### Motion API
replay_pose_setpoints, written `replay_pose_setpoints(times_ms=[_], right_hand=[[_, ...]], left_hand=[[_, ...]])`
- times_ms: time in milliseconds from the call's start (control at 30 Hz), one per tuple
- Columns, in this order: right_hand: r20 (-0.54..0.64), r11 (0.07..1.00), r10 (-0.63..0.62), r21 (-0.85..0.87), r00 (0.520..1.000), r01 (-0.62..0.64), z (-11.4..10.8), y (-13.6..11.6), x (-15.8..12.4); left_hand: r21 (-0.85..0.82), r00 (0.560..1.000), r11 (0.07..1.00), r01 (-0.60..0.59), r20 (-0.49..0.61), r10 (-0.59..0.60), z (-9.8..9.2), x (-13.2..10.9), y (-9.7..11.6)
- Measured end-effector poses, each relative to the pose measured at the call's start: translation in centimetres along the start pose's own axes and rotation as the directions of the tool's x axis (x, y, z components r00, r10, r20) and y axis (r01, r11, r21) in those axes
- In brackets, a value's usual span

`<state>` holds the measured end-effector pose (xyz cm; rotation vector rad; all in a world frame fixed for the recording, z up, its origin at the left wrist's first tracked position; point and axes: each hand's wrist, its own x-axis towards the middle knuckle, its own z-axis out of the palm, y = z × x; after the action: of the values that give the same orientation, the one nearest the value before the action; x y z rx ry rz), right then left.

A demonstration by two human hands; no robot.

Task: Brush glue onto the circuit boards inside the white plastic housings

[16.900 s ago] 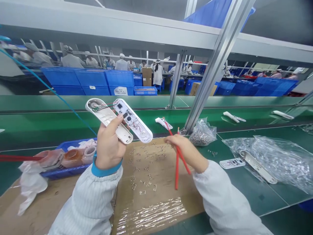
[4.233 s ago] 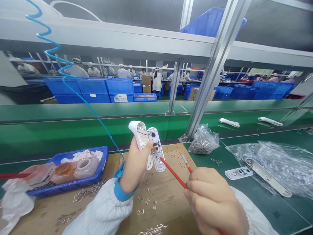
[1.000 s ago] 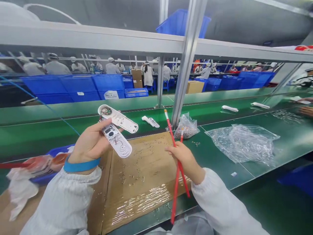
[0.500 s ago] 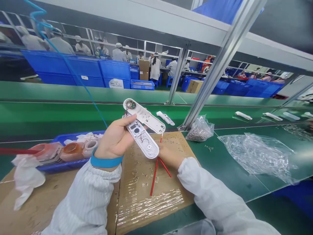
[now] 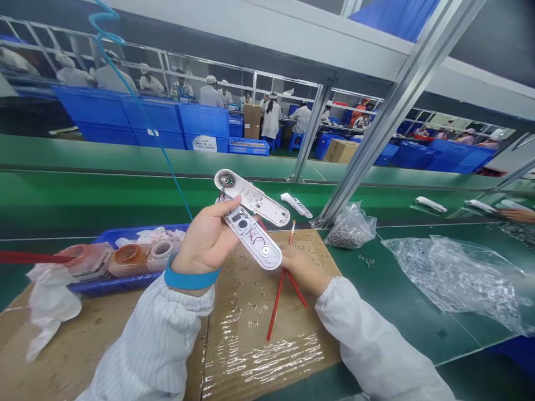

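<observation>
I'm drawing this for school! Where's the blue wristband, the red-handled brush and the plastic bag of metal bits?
Blue wristband (image 5: 191, 281): head view, middle of the band.
Red-handled brush (image 5: 275, 307): head view, lower part of the handle.
Plastic bag of metal bits (image 5: 350, 236): head view, lower part, where the bits sit.

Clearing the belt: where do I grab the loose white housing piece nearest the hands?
Pinch the white housing piece across its slim shaft, coming straight down from above: it lies flat on the green belt, and the shaft is narrower than its curved end.

Electronics factory, green assembly lines (image 5: 167, 192), blue crates (image 5: 121, 120)
</observation>
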<state>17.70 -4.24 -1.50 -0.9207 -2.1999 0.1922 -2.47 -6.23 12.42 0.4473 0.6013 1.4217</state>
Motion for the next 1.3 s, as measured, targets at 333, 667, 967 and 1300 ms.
replay_pose_setpoints(times_ms=[333,667,967,1300], right_hand=[[-0.458,0.992,-0.106,-0.116,0.883,0.058,-7.2,-0.3,0.3],[-0.477,0.998,0.048,0.064,0.877,-0.02,-7.1,-5.4,3.4],[-0.417,0.976,0.216,0.071,0.883,-0.205,-6.6,-5.9,3.4],[-0.506,0.962,-0.053,-0.256,0.861,-0.092,-3.9,-6.1,2.8]], left_hand=[[0.09,0.948,0.944,-0.318,0.003,0.319,-0.2,-0.2,-2.4],[0.207,0.94,0.917,-0.34,0.088,0.329,0.2,-1.0,-5.2],[0.184,0.949,0.931,-0.314,0.034,0.313,0.4,-1.6,-6.2],[0.001,0.976,0.976,-0.217,-0.006,0.217,0.8,-1.9,-5.8]])
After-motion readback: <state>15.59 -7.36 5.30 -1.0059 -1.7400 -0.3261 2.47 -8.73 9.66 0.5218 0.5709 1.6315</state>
